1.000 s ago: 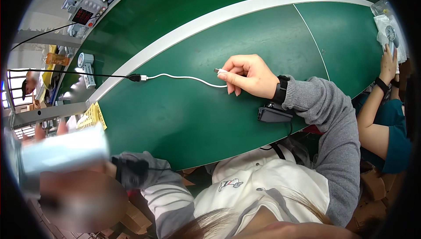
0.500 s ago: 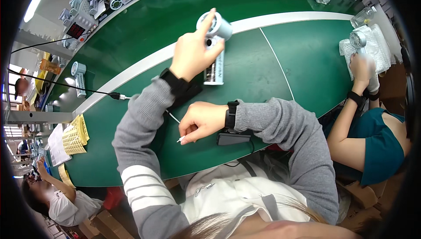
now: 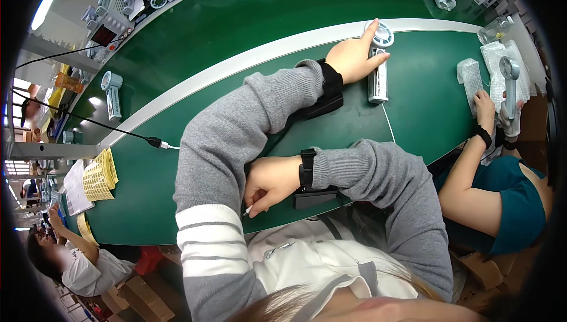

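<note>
My left hand (image 3: 352, 57) reaches across to the far middle of the bench, fingers around the neck of a pale handheld fan (image 3: 379, 80). Its index finger stretches over the round fan head, its thumb across the top of the handle. The handle points toward me. Closer to my body, my right hand (image 3: 273, 181) is closed in a pinch on a small white cable plug (image 3: 247, 210). My left sleeve hides most of that cable. Both wrists wear black straps.
Another fan (image 3: 112, 96) lies at the left by a black cable connector (image 3: 154, 142). Yellow label sheets (image 3: 99, 175) rest near the left edge. At the right, a co-worker's hands (image 3: 485, 111) handle a fan (image 3: 510, 88) and bubble wrap (image 3: 471, 83). A raised white strip (image 3: 266, 53) crosses the bench.
My left hand has carried the fan rightward along the bench. My right hand has shifted slightly toward me, still pinching the plug. The co-worker's fan has moved right and lower.
</note>
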A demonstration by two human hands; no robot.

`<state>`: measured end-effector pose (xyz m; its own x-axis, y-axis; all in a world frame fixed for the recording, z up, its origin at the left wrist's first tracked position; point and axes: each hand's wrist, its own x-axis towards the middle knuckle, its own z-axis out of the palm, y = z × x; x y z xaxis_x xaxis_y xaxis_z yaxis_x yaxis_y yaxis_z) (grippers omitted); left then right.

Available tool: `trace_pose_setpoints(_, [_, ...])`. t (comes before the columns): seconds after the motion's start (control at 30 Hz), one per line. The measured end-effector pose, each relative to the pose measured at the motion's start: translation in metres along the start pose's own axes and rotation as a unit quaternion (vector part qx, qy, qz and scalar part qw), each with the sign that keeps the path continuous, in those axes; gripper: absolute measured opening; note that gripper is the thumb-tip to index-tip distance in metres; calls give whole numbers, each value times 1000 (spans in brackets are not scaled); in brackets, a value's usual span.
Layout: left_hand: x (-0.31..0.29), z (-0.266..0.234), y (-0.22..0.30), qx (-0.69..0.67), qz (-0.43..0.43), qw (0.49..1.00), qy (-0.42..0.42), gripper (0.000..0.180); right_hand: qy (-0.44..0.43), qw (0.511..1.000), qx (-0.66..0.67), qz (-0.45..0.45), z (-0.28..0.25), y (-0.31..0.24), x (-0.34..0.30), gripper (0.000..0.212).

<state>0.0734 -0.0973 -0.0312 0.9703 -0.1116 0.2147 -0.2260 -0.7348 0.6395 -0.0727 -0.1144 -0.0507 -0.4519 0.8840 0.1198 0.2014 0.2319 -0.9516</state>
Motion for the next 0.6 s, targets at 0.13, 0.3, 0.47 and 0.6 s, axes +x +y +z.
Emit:
trace_pose_setpoints(0.13, [-27,-24,-29,-5,-48,998,47,53,5,999,34,7,-3,-2,-4,21])
trace_pose_setpoints(0.3, [-77,-94,-83,72,-89,976,186,26,63,994,88,24,-6,-2,-2,16])
trace_pose_setpoints(0.47, [-144,-167,-153,385,-158,853,314,28,191,971,140,40,-4,2,3,11])
trace_pose_setpoints(0.6, [-185,-220,-192,477,-369,724,336,41,328,932,146,46,-14,7,3,8])
